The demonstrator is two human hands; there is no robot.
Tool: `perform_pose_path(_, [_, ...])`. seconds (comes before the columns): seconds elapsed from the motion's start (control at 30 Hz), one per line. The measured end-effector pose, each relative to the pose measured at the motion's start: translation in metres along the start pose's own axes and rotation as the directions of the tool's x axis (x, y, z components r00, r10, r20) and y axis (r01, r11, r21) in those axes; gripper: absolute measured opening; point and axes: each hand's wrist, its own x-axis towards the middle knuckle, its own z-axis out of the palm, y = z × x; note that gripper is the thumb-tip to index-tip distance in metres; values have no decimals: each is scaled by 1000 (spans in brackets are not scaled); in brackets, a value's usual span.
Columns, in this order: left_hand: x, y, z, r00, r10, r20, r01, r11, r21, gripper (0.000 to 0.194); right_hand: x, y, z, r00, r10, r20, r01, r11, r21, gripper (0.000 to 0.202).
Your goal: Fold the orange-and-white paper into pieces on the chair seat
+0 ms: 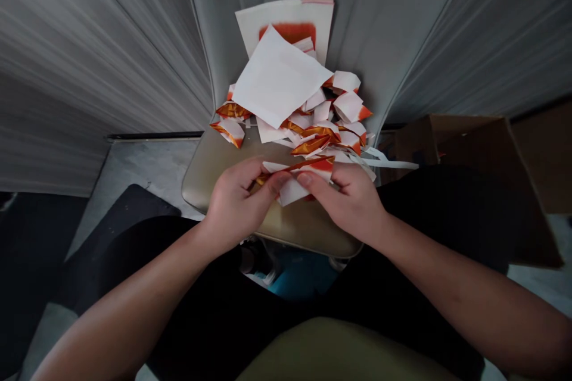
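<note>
Over the front of the chair seat [286,225], both my hands hold one folded piece of paper [292,190], white outside with orange-red and gold parts. My left hand [239,199] grips its left end, thumb pressed on the near face. On the other end my right hand [355,199] is closed the same way, its thumb tip close to the left one. Just beyond lies a heap of similar folded papers [313,144] in white, orange and gold. A flat white sheet [279,77] rests on top of the heap's far side.
A larger white sheet with a red patch [250,18] leans by the chair's backrest [370,18]. Thin white paper strips [388,164] stick out at the right. An open cardboard box [473,143] stands right of the chair. Grey curtains [111,41] hang on both sides.
</note>
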Motion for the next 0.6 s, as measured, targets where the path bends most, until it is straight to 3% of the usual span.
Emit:
perform_pose_path(0.17, [-1,-1,0,1000,-18,7,18,998,-54,21,2,-1,1,996,-88,-15,87,995,-52,44])
perform_pose_path(0.3, [4,-5,-1,997,-68,-21,67,997,-48,19,4,1,7,998,43,41,-48,991,123,37])
perform_pose_path(0.43, [8,-9,-2,994,-105,-28,104,994,-44,20,2,6,16,958,258,124,-283,923,263,43])
perform_pose_path(0.5, [10,-11,-2,991,-133,-18,133,990,-42,21,2,6,19,953,274,128,-300,911,284,47])
perform_pose_path(0.6, [12,-13,-3,984,-177,-16,176,984,-37,25,3,5,18,975,195,103,-216,939,269,53])
